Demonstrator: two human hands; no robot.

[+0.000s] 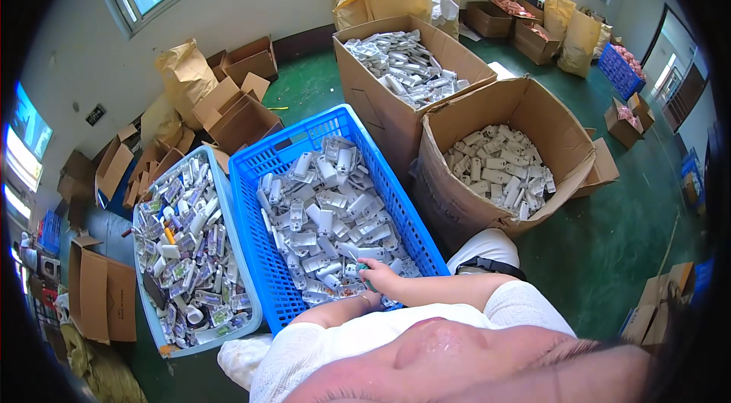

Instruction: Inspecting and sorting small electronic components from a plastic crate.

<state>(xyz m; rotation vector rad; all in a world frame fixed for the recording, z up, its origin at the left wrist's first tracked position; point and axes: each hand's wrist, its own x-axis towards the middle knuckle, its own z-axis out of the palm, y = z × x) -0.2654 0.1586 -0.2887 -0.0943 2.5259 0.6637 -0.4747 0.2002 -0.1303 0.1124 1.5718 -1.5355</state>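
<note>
My right hand [378, 274] is closed around a screwdriver [364, 269] with a green handle, its thin metal shaft pointing up and left. Just below it, my left hand [370, 298] is low at the near end of a blue plastic crate [263, 239]. The fingers of that hand are mostly hidden, so what they hold, if anything, does not show. Many white plastic housings [324, 220] lie heaped in the crate under both hands.
Left of the crate, a light-blue tub [251, 292] holds mixed plastic devices and circuit parts. Two large cardboard boxes [449, 209] [381, 110] of white parts stand to the right and behind. Smaller cartons [247, 125] and yellow sacks [186, 79] line the walls.
</note>
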